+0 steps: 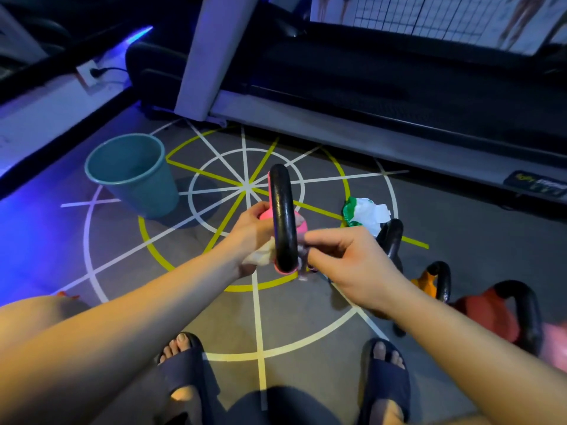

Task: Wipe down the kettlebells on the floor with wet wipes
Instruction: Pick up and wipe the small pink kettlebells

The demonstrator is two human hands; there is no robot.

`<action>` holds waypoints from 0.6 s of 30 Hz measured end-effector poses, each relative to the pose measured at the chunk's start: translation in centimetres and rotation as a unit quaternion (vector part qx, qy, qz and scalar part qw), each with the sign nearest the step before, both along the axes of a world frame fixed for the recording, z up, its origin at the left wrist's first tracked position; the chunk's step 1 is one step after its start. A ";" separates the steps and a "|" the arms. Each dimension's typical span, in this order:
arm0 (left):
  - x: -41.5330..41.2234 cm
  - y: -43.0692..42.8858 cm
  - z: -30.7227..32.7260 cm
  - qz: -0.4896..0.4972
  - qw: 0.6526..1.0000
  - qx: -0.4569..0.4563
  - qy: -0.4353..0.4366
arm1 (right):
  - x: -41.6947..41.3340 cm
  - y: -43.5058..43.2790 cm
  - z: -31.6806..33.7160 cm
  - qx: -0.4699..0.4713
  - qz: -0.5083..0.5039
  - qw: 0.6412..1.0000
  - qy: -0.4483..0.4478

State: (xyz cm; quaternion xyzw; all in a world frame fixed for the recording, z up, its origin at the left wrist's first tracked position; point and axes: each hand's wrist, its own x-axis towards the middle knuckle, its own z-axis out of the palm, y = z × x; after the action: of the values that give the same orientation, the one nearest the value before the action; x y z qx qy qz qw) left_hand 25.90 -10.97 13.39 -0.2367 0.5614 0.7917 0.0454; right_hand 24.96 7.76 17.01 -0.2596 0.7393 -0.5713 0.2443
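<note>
The pink kettlebell (283, 222) is up off the floor, in the middle of the view, held between both hands. It is heavy, I think, and it looks shiny and maybe wet. So it could slip and drop. The person's feet in dark slippers (385, 378) are close below, and bare toes could get hurt. The thin wipe could also tear or slide off the handle, because it is pulled tight around it.

The kettlebell has a thick black handle shaped like a loop. The handle shines under the light. The round pink part shows only a little, behind the handle and at its near end.

The left hand (254, 234) holds the pink part from the left, with the fingers closed on the kettlebell and on a bunched white wipe (260, 256). The right hand (346, 259) is on the right of the handle. Its fingers are pinched together on the other end of the wipe.

To the right, on the floor, stand more kettlebells: a black one (391, 237), an orange one (432, 283) and a red one (503, 314). A green and white pack of wipes (365, 213) lies just past the black one. A blue-green bin (132, 173) stands far left. The grey floor (306, 332) has white and yellow lines. A treadmill (383, 96) is at the far side.
</note>
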 end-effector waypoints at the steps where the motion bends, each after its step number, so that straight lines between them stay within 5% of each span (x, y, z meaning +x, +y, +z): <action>1: 0.0 -0.1 -0.3 -0.002 1.000 -0.017 0.000 | 0.2 -0.1 0.4 -0.055 -0.019 0.995 -0.083; 3: 0.0 0.0 -0.7 -0.007 0.998 -0.060 0.002 | 0.2 -0.1 1.2 -0.119 -0.046 0.966 -0.224; 8: 0.4 0.9 -0.5 -0.021 0.992 -0.122 0.024 | -0.6 -0.5 1.7 -0.122 -0.098 0.934 -0.320; 12: -0.1 1.6 -0.6 -0.011 0.985 -0.161 0.060 | -2.4 -0.5 2.3 -0.119 -0.143 0.930 -0.316; 18: -0.8 1.0 -0.5 -0.005 0.908 -0.383 0.167 | -3.2 0.9 3.3 -0.105 -0.125 0.949 -0.270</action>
State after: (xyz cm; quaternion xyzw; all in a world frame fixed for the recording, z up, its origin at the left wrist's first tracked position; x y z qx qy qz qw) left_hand 25.08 -10.01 12.90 -0.0972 0.8219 0.5436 -0.1397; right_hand 21.72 8.65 20.31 -0.0254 0.6081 -0.7202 0.3329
